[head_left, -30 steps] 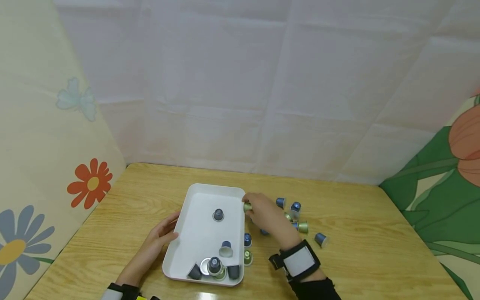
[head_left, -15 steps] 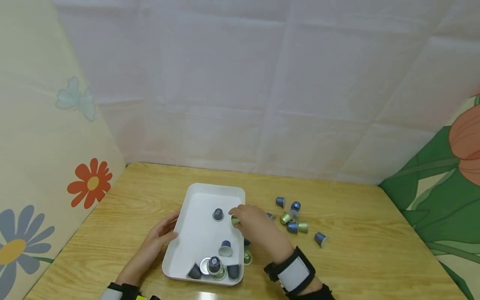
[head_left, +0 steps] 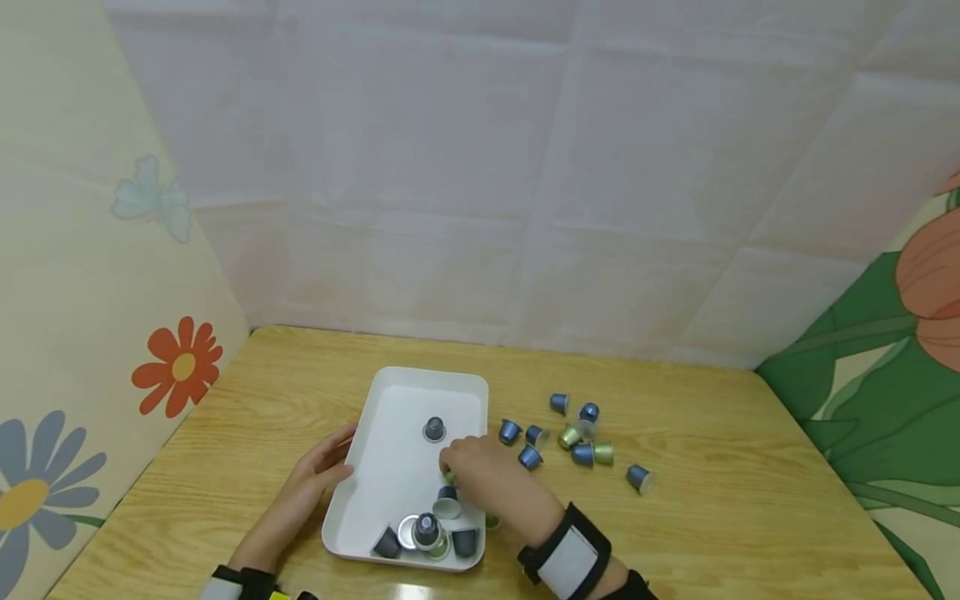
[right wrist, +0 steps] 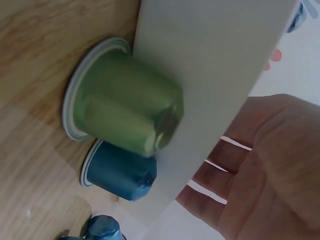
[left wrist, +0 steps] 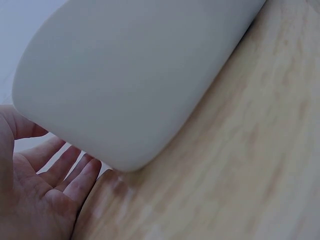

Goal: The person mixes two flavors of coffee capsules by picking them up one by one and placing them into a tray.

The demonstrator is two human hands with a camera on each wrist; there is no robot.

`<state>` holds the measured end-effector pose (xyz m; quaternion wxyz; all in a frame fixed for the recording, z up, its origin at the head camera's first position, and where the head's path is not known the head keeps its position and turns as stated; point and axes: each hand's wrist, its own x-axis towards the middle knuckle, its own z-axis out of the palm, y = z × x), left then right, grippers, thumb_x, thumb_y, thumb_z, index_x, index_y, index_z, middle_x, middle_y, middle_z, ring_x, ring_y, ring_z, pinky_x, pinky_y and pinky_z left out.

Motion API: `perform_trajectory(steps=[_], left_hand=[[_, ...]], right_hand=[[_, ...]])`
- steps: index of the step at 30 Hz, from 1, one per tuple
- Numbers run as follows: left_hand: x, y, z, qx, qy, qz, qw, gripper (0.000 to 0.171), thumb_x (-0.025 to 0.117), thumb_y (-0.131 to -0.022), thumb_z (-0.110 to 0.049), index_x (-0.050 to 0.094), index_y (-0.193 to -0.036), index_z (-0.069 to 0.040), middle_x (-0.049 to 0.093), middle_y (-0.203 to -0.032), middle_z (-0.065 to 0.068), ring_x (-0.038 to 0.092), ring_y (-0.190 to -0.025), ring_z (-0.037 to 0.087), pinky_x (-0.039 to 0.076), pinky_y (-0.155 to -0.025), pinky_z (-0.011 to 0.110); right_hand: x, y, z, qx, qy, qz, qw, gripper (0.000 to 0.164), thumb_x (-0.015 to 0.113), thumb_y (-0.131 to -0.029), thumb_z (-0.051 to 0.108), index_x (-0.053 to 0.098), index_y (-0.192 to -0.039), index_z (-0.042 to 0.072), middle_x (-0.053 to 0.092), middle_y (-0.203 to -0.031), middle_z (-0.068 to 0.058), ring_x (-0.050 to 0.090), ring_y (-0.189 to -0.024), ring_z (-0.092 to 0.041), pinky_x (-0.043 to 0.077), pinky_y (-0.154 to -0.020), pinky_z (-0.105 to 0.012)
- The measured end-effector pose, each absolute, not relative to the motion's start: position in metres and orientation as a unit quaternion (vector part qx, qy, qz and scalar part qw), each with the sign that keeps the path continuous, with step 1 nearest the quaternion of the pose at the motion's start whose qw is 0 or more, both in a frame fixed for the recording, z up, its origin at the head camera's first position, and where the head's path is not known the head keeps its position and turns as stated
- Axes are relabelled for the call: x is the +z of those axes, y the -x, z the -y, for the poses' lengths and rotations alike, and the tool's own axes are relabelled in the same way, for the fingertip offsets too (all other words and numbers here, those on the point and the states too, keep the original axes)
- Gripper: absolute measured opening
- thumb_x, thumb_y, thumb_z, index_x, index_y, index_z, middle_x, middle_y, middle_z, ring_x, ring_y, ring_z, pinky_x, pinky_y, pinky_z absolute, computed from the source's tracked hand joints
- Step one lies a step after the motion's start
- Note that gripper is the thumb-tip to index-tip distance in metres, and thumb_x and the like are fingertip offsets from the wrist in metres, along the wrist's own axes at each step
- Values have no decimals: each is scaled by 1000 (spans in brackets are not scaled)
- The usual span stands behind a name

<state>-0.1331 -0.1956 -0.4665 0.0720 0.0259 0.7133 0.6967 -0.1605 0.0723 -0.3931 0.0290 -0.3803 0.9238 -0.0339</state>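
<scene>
A white tray (head_left: 405, 392) stands lengthwise on the table. My left hand (head_left: 318, 469) holds its left side, thumb over the rim and fingers along the outer wall; in the left wrist view the fingertips are partly behind the tray. Inside the tray, my right hand (head_left: 476, 477) pinches a small green coffee capsule (head_left: 449, 477), mostly hidden by the fingers. Just below it in the head view is a blue capsule (head_left: 447, 498). Dark capsules (head_left: 464, 543) cluster at the tray's near end, and one dark capsule (head_left: 434, 428) stands upright farther up.
Several blue capsules (head_left: 510, 431) and a couple of green ones (head_left: 570, 436) lie scattered right of the tray. In the right wrist view another green capsule (right wrist: 125, 100) and a blue capsule (right wrist: 120, 170) stand against the tray's outer wall. A white cloth (head_left: 450, 208) hangs behind the table.
My right hand has carried the green capsule from the tray's right rim inward and toward the near end. Several blue capsules it covered now show. The left hand keeps its place.
</scene>
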Motion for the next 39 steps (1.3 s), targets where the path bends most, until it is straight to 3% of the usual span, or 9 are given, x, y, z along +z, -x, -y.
perform_trajectory(steps=[7, 14, 26, 39], left_hand=[[-467, 133, 196, 703, -37, -707, 72, 60, 55, -97, -6, 31, -152, 4, 33, -154, 24, 31, -140, 39, 42, -93, 20], [-466, 133, 197, 702, -44, -707, 72, 60, 55, -98, -6, 30, -152, 4, 32, -155, 25, 30, -140, 40, 41, -93, 19], [-467, 133, 197, 700, -47, -709, 69, 60, 55, -97, -6, 31, -151, 5, 34, -153, 26, 31, -139, 40, 41, -94, 19], [-467, 133, 198, 700, -47, -709, 69, 60, 56, -97, -7, 32, -151, 3, 34, -154, 24, 31, -140, 39, 40, -94, 18]], right_hand=[[-395, 158, -73, -18, 390, -921, 6, 12, 75, -82, 5, 72, -89, 15, 65, -80, 5, 59, -72, -10, 46, -65, -27], [-396, 157, -73, -15, 383, -924, 12, 16, 77, -82, 7, 73, -95, 15, 67, -84, 4, 61, -75, -10, 48, -67, -27], [-386, 149, -80, -54, 359, -931, 33, 22, 77, -84, 13, 72, -106, 13, 68, -95, 1, 63, -87, -14, 51, -78, -29], [-378, 140, -103, -118, 330, -936, 2, 27, 74, -87, 8, 69, -113, 9, 68, -112, -4, 64, -101, -23, 51, -88, -39]])
